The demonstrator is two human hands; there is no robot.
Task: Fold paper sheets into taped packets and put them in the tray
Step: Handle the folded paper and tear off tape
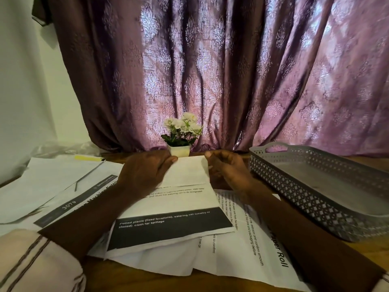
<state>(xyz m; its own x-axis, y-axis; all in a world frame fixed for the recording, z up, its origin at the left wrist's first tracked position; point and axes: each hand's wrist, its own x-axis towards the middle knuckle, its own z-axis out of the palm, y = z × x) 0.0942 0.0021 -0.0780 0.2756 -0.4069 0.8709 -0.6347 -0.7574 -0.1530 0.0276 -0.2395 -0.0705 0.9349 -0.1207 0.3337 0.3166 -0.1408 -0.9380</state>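
Observation:
A printed paper sheet with a black band lies in front of me, its far end folded back toward me as a white flap. My left hand pinches the flap's far left corner. My right hand pinches the far right corner. Both hands hold the fold's edge just in front of the flower pot. A grey perforated tray stands at the right with nothing visible inside it.
More printed sheets lie under and around the folded one, and others spread to the left. A small white pot of white flowers stands at the table's back edge. A yellow pen-like object lies at back left. A purple curtain hangs behind.

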